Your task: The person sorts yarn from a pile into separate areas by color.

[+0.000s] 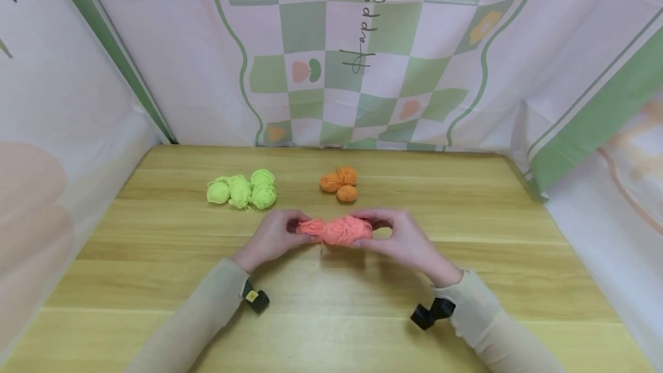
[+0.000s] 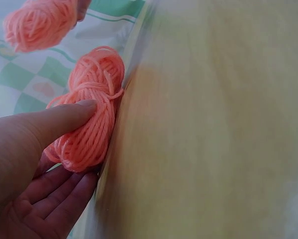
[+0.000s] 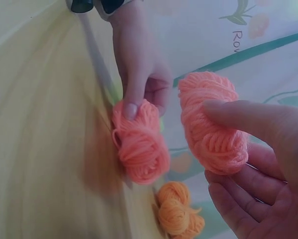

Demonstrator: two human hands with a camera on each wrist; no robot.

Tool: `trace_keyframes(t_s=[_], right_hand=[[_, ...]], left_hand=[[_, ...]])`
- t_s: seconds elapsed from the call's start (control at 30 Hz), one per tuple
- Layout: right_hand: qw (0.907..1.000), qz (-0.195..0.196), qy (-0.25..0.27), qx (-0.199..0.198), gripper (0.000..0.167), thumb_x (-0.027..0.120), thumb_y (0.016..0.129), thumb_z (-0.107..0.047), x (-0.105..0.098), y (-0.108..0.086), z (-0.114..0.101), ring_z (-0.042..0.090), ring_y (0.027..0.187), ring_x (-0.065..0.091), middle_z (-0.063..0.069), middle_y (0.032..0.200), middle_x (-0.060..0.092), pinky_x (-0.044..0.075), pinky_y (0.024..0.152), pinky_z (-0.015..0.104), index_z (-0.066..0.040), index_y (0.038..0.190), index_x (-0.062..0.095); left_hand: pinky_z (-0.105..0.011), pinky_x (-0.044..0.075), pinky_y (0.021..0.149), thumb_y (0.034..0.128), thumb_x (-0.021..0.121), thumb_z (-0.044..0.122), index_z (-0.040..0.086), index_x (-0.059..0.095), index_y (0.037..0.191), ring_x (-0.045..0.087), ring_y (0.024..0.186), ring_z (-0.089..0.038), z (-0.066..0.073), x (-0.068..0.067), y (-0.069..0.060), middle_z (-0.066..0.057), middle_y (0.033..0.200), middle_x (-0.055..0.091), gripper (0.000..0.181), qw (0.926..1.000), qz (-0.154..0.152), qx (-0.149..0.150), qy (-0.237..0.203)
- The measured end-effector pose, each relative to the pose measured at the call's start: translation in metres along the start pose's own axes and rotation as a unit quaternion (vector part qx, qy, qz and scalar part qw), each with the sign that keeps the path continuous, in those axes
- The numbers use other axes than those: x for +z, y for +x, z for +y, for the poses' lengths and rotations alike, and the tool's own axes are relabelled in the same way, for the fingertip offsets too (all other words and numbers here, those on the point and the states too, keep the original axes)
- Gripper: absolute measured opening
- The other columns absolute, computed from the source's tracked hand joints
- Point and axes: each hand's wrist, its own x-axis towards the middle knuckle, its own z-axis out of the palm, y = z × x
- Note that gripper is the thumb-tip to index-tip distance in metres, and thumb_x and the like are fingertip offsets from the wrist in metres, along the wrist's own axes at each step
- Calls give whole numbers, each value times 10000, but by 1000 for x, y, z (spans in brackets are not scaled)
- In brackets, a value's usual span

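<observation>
My left hand [image 1: 271, 239] pinches a coral-pink yarn skein [image 2: 91, 127] between thumb and fingers, low over the table. One strand is wound around the middle of this skein. A second coral-pink skein [image 3: 208, 124], wound more thickly, is held by my right hand [image 1: 406, 240], thumb on one face and fingers beneath. From the head view the two skeins look end to end, but both wrist views show a gap between them. I cannot tell whether the left skein touches the wood.
Several lime-green yarn balls [image 1: 240, 191] lie together at the back left of the wooden table [image 1: 331, 315]. Behind my hands sits a small cluster of orange yarn balls [image 1: 346, 193]. A printed curtain [image 1: 303, 27] hangs along the table's far edge, with more cloth at both sides.
</observation>
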Motion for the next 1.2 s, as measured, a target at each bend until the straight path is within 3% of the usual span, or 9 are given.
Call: trace_keyframes(t_s=[0.4, 0.7, 0.87, 1.07, 1.2], right_hand=[[9997, -229, 36, -33, 492, 887, 815, -238, 14, 0, 4, 165, 1023, 669, -16, 1190, 718, 565, 905, 437, -121, 1261, 716], [9986, -507, 82, 93, 508, 888, 800, -245, 23, -2, 8, 166, 1010, 665, -13, 1174, 719, 558, 915, 467, -115, 1257, 709], [9974, -719, 59, 45, 504, 883, 804, -250, 29, -3, 9, 147, 1006, 668, -12, 1180, 717, 568, 901, 373, -110, 1255, 706], [9960, -883, -53, 91, 497, 894, 790, -258, 38, -4, 12, 101, 1002, 664, -77, 1150, 715, 562, 898, 313, -139, 1239, 718], [9950, -969, -195, 147, 491, 891, 798, -280, 43, -5, 14, 79, 990, 651, -108, 1135, 708, 558, 894, 310, -144, 1237, 719]], left_hand=[[-309, 562, 816, 822, 869, 229, 105, 758, 1088, 639, 877, -113, 0, -2, -1, 41, 967, 716, 314, 10000, -68, 30, -18], [-311, 558, 862, 826, 869, 271, 92, 748, 1139, 654, 932, -123, 0, -3, -1, 14, 1037, 728, 380, 9999, -137, -44, -53], [-323, 559, 874, 826, 869, 285, 104, 751, 1129, 657, 937, -125, 0, -4, -1, 25, 1028, 729, 371, 9998, -168, 77, -83], [-341, 557, 898, 830, 867, 294, 112, 748, 1136, 663, 962, -129, 0, -5, -2, 32, 1046, 729, 375, 9996, -222, 170, -89], [-328, 548, 906, 821, 873, 317, 124, 748, 1140, 658, 967, -113, 1, -6, -2, 50, 1044, 727, 393, 9996, -252, 59, -61]])
